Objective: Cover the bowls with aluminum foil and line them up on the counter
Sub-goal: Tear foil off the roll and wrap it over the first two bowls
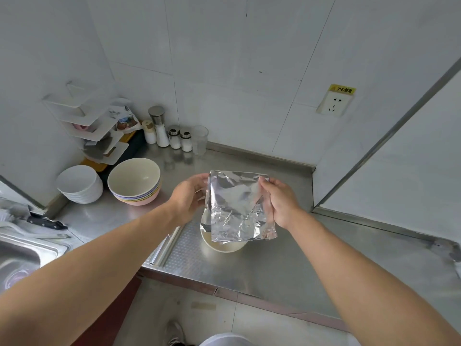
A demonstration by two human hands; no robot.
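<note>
A crinkled sheet of aluminum foil (237,208) hangs above a cream bowl (224,245) that stands near the counter's front edge. My left hand (189,198) pinches the foil's upper left corner. My right hand (279,201) pinches its upper right edge. The foil hides most of the bowl, so only its near rim and side show. The foil roll (162,250) lies on the steel counter (287,265) left of the bowl, with a strip of foil drawn out beside it.
A stack of coloured bowls (136,181) and a stack of white bowls (79,183) stand at the back left. Spice shakers (172,136) and a glass (199,139) line the wall. A sink (22,255) and a knife (46,222) lie at the far left.
</note>
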